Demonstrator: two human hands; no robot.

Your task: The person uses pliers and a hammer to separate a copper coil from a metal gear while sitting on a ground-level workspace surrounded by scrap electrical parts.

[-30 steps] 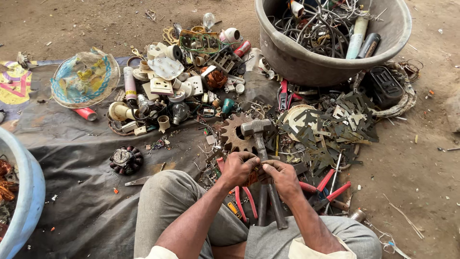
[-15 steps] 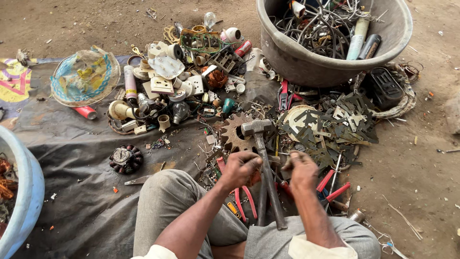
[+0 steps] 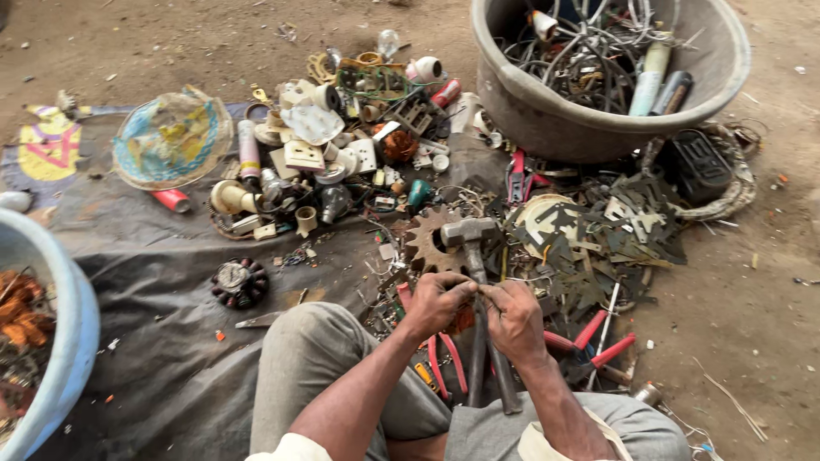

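Note:
My left hand (image 3: 436, 303) and my right hand (image 3: 514, 318) meet just above my knees, fingertips pinched together on a small scrap piece too hidden to identify. Beneath them lies a hammer, its grey head (image 3: 468, 230) pointing away from me and its handle (image 3: 500, 388) running back between my legs. A rusty toothed gear (image 3: 424, 245) lies beside the hammer head. Red-handled pliers (image 3: 446, 363) rest under my left wrist, and another red-handled pair (image 3: 598, 341) lies to the right of my right hand.
A grey tub (image 3: 547, 119) of wires and tubes stands at the back right. A heap of sockets, bulbs and small parts (image 3: 333, 162) covers the dark tarp (image 3: 162, 341). Cut metal plates (image 3: 598, 230) lie right of the hammer. A blue basin (image 3: 64, 341) stands at the left edge.
Half a second ago my hands had pulled apart over the hammer handle; now they are back together, fingertips touching, as they were one second ago.

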